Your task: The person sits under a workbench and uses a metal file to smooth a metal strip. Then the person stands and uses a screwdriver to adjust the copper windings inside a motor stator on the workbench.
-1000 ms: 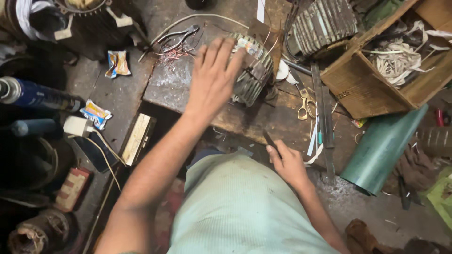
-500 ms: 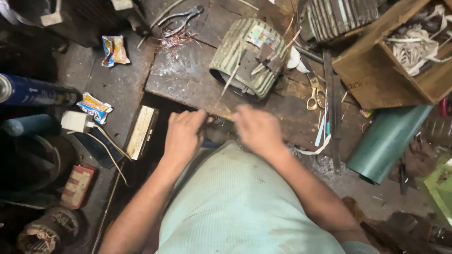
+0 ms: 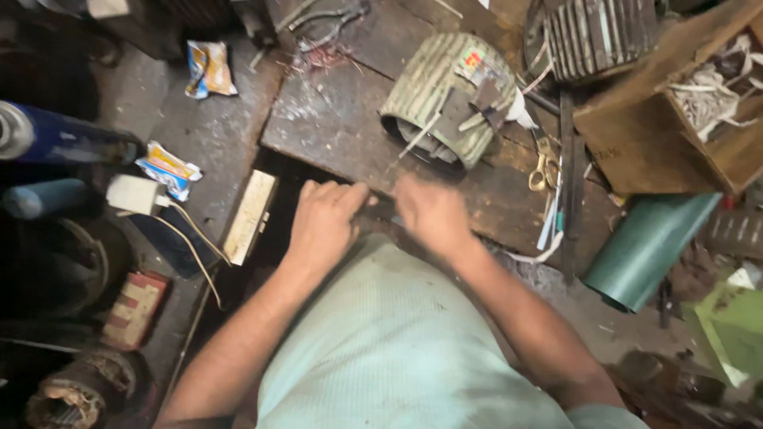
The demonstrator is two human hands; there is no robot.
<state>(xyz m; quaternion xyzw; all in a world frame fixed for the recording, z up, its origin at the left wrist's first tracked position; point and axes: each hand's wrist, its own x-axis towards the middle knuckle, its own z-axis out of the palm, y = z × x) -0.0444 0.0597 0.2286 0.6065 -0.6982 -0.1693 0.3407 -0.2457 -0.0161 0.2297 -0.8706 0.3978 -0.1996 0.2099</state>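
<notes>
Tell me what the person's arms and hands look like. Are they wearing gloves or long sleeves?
No gloves and no long sleeves. The left hand and right hand are both bare, and both forearms are bare too. The person wears a pale green shirt with a fine woven texture. No watch, ring or bracelet shows, though the right hand looks blurred.

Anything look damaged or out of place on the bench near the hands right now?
Yes. The ribbed motor housing lies tipped on its side on the worn wooden board, with strips and wires sticking out of its open end. Copper wire scraps are scattered behind it. Both hands, left hand and right hand, grip a dark thin piece at the board's edge.
</notes>
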